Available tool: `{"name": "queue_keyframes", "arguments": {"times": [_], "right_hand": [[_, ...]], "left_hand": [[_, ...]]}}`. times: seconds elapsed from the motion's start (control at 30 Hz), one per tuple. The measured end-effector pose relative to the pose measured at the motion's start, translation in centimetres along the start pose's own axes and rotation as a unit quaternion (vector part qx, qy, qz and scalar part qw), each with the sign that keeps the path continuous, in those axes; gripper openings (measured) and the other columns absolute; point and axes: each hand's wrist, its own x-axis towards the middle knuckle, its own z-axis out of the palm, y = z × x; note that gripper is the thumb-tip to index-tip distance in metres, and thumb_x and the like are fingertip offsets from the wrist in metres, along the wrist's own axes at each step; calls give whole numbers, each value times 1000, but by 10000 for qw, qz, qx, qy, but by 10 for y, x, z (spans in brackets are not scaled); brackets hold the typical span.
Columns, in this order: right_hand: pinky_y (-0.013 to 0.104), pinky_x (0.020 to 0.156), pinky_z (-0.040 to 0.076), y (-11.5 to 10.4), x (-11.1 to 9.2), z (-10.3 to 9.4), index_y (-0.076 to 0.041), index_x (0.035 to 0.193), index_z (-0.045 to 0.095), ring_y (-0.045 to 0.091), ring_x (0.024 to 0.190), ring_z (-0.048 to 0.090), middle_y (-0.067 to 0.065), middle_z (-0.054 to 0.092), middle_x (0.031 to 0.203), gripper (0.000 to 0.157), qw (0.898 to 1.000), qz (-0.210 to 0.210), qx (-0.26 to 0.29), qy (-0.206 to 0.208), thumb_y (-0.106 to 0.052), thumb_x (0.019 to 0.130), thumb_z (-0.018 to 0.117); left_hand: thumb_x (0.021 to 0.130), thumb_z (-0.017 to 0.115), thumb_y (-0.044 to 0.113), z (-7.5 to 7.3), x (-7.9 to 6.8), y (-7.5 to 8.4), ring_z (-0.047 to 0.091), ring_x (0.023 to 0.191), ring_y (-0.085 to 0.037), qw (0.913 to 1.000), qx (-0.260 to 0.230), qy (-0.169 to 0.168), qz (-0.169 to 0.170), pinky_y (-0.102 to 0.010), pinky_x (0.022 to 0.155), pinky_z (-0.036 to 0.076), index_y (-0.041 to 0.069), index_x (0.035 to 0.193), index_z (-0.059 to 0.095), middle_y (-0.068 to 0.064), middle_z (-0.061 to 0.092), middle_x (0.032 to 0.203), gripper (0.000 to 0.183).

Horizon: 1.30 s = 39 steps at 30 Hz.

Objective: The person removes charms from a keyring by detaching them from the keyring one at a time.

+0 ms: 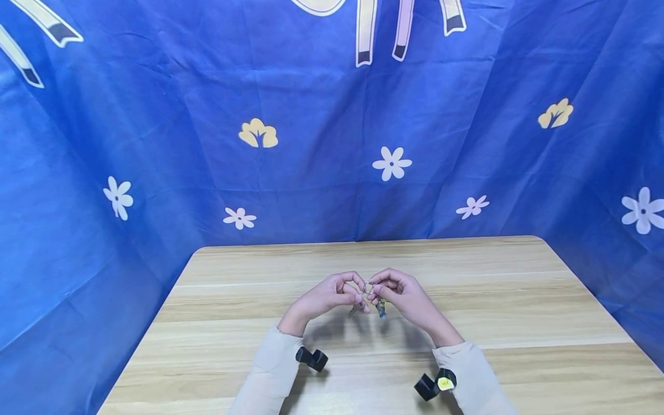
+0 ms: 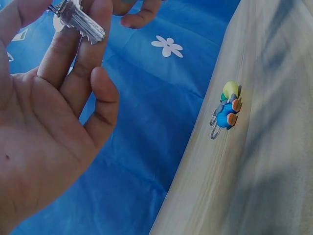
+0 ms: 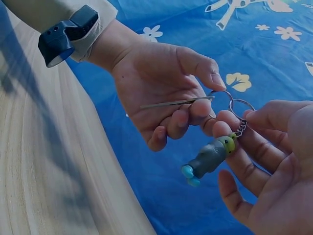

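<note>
In the head view my left hand (image 1: 332, 294) and right hand (image 1: 402, 291) meet above the table. Seen from the right wrist, the left hand (image 3: 156, 88) pinches a metal key ring (image 3: 231, 103) between thumb and index finger. A thin key (image 3: 171, 103) lies edge-on along its fingers; the left wrist view shows the toothed key (image 2: 85, 24) from another side. My right hand (image 3: 279, 161) pinches a keychain's ring (image 3: 247, 102), which crosses the other ring. From it a short chain (image 3: 240, 128) carries a small grey figure (image 3: 208, 157) with a yellow-green head and light-blue feet.
A wood-grain table (image 1: 259, 259) lies under both hands. Another small figure (image 2: 227, 110), blue with a yellow head, orange feet and metal rings, shows against the tabletop in the left wrist view. A blue patterned cloth (image 1: 321, 190) surrounds the table's back and sides.
</note>
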Motion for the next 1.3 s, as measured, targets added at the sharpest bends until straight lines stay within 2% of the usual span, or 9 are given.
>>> {"name": "queue_keyframes", "arguments": {"times": [0.3, 0.53, 0.8, 1.03, 1.13, 1.3], "right_hand": [[27, 76, 56, -3, -2, 5, 10, 108, 56, 6, 80, 68, 29, 66, 92, 19, 9995, -261, -153, -33, -3, 95, 53], [28, 77, 57, -3, -3, 5, 11, 108, 54, 7, 82, 69, 29, 67, 91, 20, 9996, -246, -42, -99, -3, 95, 53], [28, 80, 57, -2, -3, 8, 11, 108, 55, 5, 83, 67, 34, 64, 95, 19, 9993, -339, 14, -164, -1, 94, 53], [28, 81, 56, -2, -4, 8, 11, 109, 55, 5, 84, 67, 33, 64, 97, 20, 9997, -202, -17, -107, -3, 95, 54], [27, 81, 56, -2, -4, 6, 11, 109, 55, 6, 84, 68, 27, 67, 96, 22, 9999, -55, 82, -59, -6, 95, 54], [28, 82, 56, -1, -4, 3, 10, 110, 56, 7, 84, 69, 2, 73, 89, 23, 9998, 125, 184, -11, -8, 96, 53]], "left_hand": [[92, 54, 10, 1, 0, -1, 71, 86, -12, 9995, 165, 228, 120, -28, 89, 51, 4, 104, 51, -16, 74, 93, 14], [89, 56, 10, 3, 1, -1, 67, 78, -8, 9982, 269, 538, 71, -24, 75, 49, 9, 97, 51, 6, 70, 82, 9], [89, 59, 13, 4, 1, -2, 62, 86, -11, 9954, 367, 863, 202, -34, 88, 51, 0, 103, 52, 4, 62, 92, 20], [91, 57, 9, 6, 3, -3, 63, 85, -7, 9940, 375, 902, 502, -28, 83, 52, -11, 108, 52, 6, 65, 92, 26], [94, 57, 12, 6, 3, -3, 64, 85, -6, 9939, 412, 890, 513, -29, 82, 53, -12, 109, 54, 9, 67, 91, 29], [93, 59, 15, 6, 2, -3, 66, 85, -6, 9960, 268, 715, 454, -27, 83, 54, -16, 111, 54, 10, 69, 91, 35]]}}
